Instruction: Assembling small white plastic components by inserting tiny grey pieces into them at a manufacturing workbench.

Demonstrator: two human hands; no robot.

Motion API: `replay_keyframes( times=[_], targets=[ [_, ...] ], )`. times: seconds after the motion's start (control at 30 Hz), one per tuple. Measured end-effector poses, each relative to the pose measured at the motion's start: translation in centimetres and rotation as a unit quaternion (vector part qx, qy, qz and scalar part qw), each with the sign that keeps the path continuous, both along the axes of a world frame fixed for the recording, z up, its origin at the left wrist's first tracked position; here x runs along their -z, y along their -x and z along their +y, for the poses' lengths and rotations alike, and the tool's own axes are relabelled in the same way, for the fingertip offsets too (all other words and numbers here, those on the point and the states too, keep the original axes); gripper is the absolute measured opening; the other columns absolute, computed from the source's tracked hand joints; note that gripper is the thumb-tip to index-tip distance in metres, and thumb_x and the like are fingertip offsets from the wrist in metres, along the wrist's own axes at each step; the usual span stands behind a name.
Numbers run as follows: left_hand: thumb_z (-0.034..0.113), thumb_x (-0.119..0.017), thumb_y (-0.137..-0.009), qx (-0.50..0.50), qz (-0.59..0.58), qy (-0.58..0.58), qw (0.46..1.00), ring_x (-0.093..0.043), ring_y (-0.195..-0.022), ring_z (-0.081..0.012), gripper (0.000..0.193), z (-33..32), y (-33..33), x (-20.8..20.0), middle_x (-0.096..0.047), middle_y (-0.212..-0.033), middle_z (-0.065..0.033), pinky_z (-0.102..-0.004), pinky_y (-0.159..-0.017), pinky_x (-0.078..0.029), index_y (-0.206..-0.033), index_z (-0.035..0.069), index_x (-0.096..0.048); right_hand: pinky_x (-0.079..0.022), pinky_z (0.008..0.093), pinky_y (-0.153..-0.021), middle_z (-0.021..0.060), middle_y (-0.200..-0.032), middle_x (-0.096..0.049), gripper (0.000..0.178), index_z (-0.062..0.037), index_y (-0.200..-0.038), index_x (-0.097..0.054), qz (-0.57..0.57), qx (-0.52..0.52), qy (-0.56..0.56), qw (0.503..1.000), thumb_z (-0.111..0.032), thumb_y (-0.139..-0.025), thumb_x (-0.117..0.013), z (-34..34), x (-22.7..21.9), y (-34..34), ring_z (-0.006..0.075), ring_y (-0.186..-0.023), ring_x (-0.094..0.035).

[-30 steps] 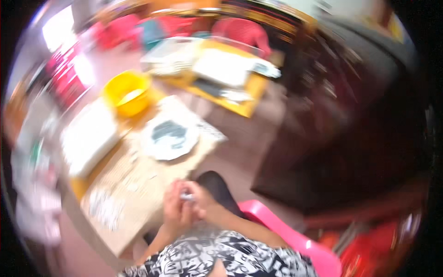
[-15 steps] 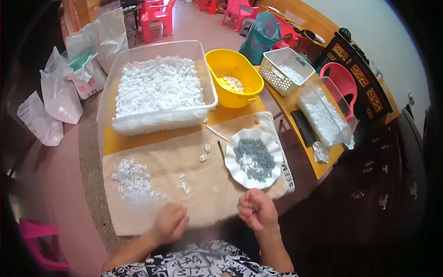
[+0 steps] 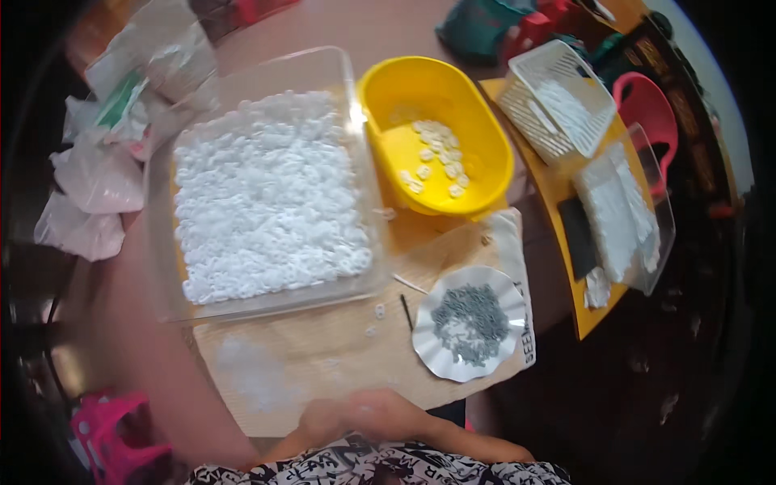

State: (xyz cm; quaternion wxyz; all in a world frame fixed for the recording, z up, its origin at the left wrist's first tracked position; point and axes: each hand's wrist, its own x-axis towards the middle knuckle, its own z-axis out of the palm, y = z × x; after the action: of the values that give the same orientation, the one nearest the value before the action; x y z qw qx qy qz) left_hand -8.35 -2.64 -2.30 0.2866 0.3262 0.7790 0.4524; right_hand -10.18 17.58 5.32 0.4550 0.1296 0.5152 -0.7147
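Cardboard sheet (image 3: 339, 356) fronts blurred, joined hands (image 3: 364, 416); fingers' grip cannot be told.

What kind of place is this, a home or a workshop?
Probably a small home workshop for hand assembly: a clear tray heaped with small white parts, a yellow tub with a few more, and a white plate of tiny grey pieces on a low table.

We see our left hand (image 3: 323, 420) and right hand (image 3: 388, 414) blurred, pressed together at the near edge of the cardboard sheet (image 3: 339, 356). On its right edge sits a white scalloped plate (image 3: 469, 323) of small grey parts; at its far edge, a clear tray (image 3: 267, 194) of white pieces and a yellow tub (image 3: 436, 133).
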Motion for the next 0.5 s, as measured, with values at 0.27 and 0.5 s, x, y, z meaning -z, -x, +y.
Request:
replay_keyframes(
  times=[0.27,0.5],
  targets=[
    [0.025,-0.058,-0.076,-0.078,-0.378,0.105,0.916,-0.059,-0.083,-0.0215,0.023,0.1,1.2,-2.6,-0.061,-0.092,-0.0100,-0.0317,-0.070,-0.045,-0.091,0.008,-0.061,-0.042,0.0228,-0.060,0.0026,-0.072,-0.057,0.018,-0.0007,-0.084,-0.058,0.017,0.008,0.005,1.000,-0.017,-0.086,-0.052,-2.7,-1.6,1.8,0.0074,-0.066,-0.049],
    [0.021,-0.061,-0.063,0.057,-0.098,0.063,0.992,-0.055,-0.078,-0.0301,0.023,0.3,2.1,-2.5,-0.059,-0.081,-0.0131,-0.0390,-0.069,-0.043,-0.080,0.006,-0.059,-0.042,0.0262,-0.060,0.0075,-0.069,-0.056,0.018,0.0006,-0.079,-0.058,0.145,0.062,-0.082,0.984,-0.016,-0.084,-0.053,-6.7,-0.8,-0.4,0.0121,-0.066,-0.049]
  ],
)
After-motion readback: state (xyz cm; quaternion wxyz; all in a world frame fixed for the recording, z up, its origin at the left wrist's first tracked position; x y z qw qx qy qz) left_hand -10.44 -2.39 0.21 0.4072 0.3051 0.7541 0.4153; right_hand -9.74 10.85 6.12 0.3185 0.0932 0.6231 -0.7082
